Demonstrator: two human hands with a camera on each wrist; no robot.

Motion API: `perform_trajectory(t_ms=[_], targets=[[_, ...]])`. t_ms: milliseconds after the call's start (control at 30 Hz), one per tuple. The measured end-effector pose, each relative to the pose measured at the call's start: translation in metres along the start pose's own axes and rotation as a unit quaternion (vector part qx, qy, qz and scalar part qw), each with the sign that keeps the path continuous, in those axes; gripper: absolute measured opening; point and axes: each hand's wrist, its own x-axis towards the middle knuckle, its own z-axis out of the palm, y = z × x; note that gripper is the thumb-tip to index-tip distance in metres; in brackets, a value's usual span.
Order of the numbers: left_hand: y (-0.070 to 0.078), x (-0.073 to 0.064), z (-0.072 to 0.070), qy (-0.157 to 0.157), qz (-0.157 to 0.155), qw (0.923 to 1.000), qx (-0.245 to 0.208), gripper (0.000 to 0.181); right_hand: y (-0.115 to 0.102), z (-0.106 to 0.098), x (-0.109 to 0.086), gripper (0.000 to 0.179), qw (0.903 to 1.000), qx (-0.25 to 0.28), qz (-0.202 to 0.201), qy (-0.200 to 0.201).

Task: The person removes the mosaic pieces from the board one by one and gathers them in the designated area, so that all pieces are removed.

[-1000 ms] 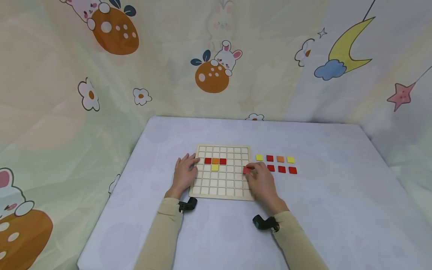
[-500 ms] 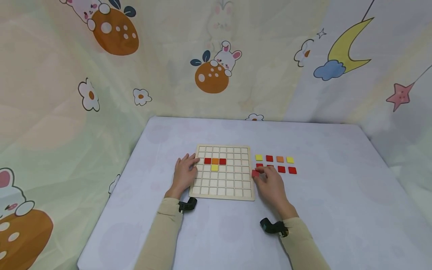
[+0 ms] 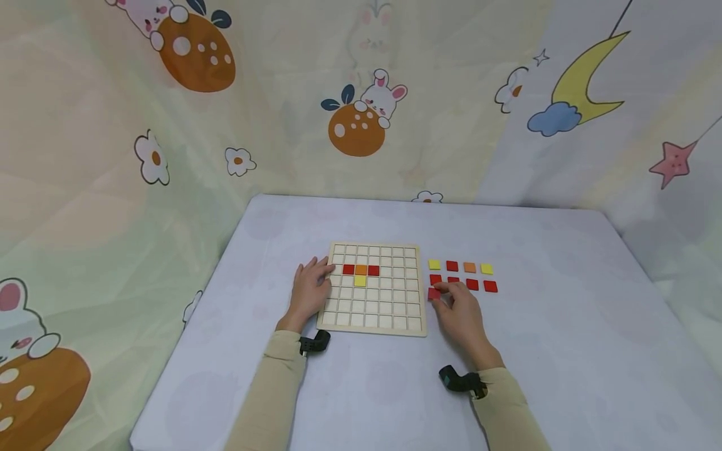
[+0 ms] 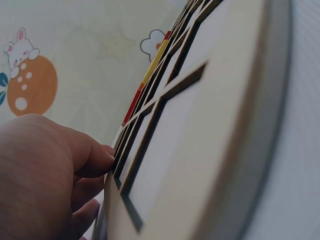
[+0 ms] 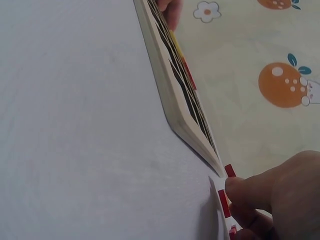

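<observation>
Right hand pinches 1 red tile just off the right edge of the grid board; left hand touches the left edge, fingers relaxed; cramped pinch could nudge neighbouring tiles askew.

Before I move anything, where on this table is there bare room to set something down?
The table is bare right of the loose tiles, behind the wooden grid board to the far edge, and, nearer, between the sleeves. Crowded: beside the board's right edge, with tiles and the right hand.
</observation>
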Motion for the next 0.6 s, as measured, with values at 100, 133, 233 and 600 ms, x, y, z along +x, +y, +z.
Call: perform_trajectory(t_ms=[100,133,233,600], targets=[[0.0007,-0.0001,0.0000,0.000,0.000,1.0000,0.000,0.038,0.0024,0.0000,0.0001,0.033,1.0000,-0.001,-0.005,0.004],[0.0009,-0.0002,0.0000,-0.001,0.001,1.0000,-0.001,0.038,0.0031,-0.0001,0.0001,0.033,1.0000,-0.001,-0.004,0.005],[0.0009,-0.0008,-0.0006,-0.001,0.002,1.0000,-0.003,0.037,0.0038,0.0003,-0.0003,0.034,1.0000,-0.001,-0.001,0.007],[0.0019,-0.0008,-0.0006,0.007,0.014,0.9999,0.000,0.037,0.0081,0.0012,-0.0005,0.034,0.9998,-0.011,-0.004,0.014]])
